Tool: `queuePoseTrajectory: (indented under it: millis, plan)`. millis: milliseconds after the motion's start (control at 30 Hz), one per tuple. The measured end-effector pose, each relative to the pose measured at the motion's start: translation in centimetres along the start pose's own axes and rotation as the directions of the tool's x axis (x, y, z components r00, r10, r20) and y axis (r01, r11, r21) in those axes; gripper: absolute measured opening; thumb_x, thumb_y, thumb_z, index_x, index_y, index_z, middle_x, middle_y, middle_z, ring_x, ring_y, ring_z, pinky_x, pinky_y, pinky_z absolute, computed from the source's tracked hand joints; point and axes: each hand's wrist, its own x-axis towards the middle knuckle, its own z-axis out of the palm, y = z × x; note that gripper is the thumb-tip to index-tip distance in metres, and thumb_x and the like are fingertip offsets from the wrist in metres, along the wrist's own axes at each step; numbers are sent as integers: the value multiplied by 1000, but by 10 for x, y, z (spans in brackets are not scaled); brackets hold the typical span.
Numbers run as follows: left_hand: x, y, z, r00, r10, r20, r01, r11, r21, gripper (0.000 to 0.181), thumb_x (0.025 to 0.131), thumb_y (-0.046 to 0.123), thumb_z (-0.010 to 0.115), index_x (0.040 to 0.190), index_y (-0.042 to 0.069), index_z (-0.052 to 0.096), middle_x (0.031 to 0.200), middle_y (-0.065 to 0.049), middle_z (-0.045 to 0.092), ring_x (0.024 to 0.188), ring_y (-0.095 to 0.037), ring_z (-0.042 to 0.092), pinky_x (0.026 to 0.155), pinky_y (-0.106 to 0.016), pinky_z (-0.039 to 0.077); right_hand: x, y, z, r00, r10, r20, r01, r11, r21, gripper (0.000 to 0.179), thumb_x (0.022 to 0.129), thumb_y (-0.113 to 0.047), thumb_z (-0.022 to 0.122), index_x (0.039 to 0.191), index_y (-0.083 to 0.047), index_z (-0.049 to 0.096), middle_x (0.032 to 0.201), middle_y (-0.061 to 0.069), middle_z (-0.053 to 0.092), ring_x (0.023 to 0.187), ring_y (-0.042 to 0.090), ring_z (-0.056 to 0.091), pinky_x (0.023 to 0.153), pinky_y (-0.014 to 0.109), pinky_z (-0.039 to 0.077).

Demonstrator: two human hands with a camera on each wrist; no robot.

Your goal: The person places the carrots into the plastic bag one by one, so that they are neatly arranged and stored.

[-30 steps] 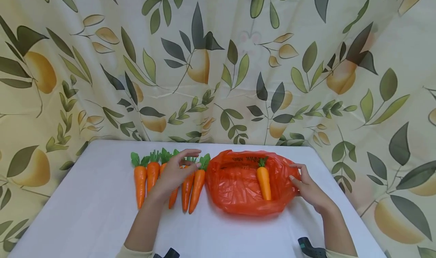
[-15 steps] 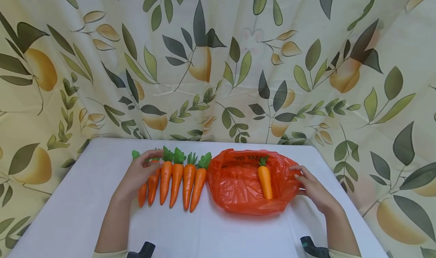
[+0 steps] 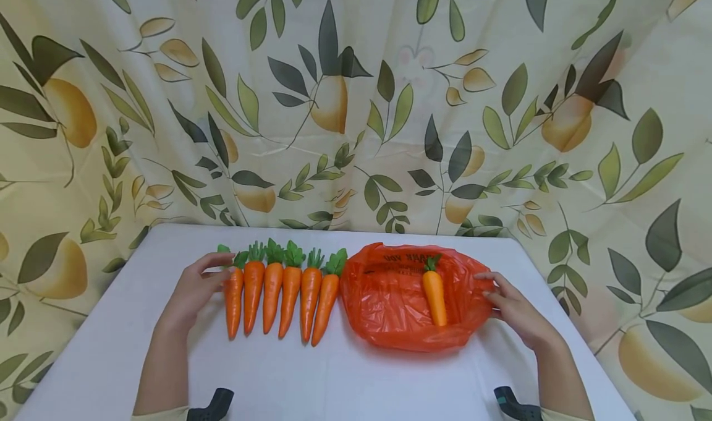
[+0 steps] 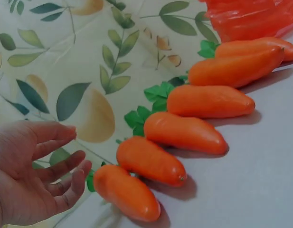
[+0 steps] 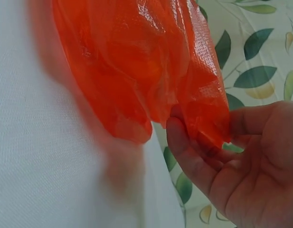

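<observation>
Several orange carrots with green tops lie in a row on the white table; the leftmost carrot point(image 3: 233, 306) is nearest my left hand point(image 3: 191, 288). That hand hovers beside its leafy end, and in the left wrist view the loosely bent fingers point(image 4: 65, 166) hold nothing. A red plastic bag point(image 3: 384, 313) lies spread with its mouth facing up, one carrot point(image 3: 434, 300) inside it. At the bag's right edge my right hand point(image 3: 514, 313) holds the thin plastic between thumb and fingers, as the right wrist view shows.
The white cloth-covered table point(image 3: 334, 384) ends at the back against a leaf-and-fruit patterned curtain point(image 3: 356, 112). Dark wrist devices are strapped to both forearms, the left device point(image 3: 214, 405) and right device point(image 3: 514, 405) low in the head view.
My left hand has moved left across the carrots, from above the row's middle to beside the leftmost carrot. The right hand stays at the bag's edge.
</observation>
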Motion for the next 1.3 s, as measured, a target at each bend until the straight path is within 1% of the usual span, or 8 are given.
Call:
queuePoseTrajectory:
  millis: [200,300,400,533,633,733,1033,1300]
  plan:
    - [3,-13,-9,998,-39,-47,40,999,20,48,105,27,60,148,5,53,147,-22,49,119,-36,58,88,-32,56,-1,3,-2,1000,-5,-8,5,1000,-5,40,108,-6,46,148,-2,41,144,28,44,111,25,58,86,29,56]
    - [3,-22,-12,996,-74,-42,75,996,36,50,106,29,60,149,6,51,148,-24,45,116,-37,59,86,-29,56,-1,4,-2,1000,-1,-10,1,1000,-10,40,108,-7,47,147,-2,42,145,29,43,111,27,57,85,31,57]
    - [4,-30,-13,994,-109,-7,109,993,43,53,106,31,58,152,8,48,151,-25,40,116,-36,59,91,-34,55,-1,5,-1,1000,10,-12,-10,1000,-17,40,108,-7,48,148,-2,43,146,29,41,113,30,56,85,31,57]
    - [4,-39,-10,990,-128,53,126,991,37,59,106,33,59,158,12,40,155,-26,36,120,-38,58,102,-48,49,0,5,0,1000,25,-11,-25,999,-23,41,108,-7,49,148,-2,42,148,29,39,115,33,56,85,31,57]
    - [5,-40,-6,990,-122,77,120,992,35,63,105,34,62,160,15,38,157,-25,35,121,-39,58,106,-56,45,0,5,0,1000,26,-9,-27,999,-27,42,108,-8,49,149,-2,42,149,29,37,116,34,55,85,31,57]
    - [5,-41,-4,991,-106,86,103,994,38,64,103,33,64,160,16,39,157,-25,36,121,-38,57,106,-58,44,1,6,0,1000,21,-9,-21,999,-27,41,108,-8,50,148,-3,43,151,29,36,119,36,54,86,31,57]
    - [9,-44,-1,992,-73,103,69,996,51,69,98,30,73,159,18,42,153,-20,45,121,-34,53,97,-45,48,2,6,1,1000,18,-2,-18,1000,-23,41,108,-9,51,148,-2,44,151,29,36,120,37,53,86,31,57]
    - [9,-43,1,994,-58,92,50,995,86,74,94,25,78,158,16,43,149,-21,48,127,-38,47,102,-55,45,3,6,0,1000,5,4,-5,999,-33,41,108,-8,50,148,-2,44,150,29,38,120,37,54,86,31,57]
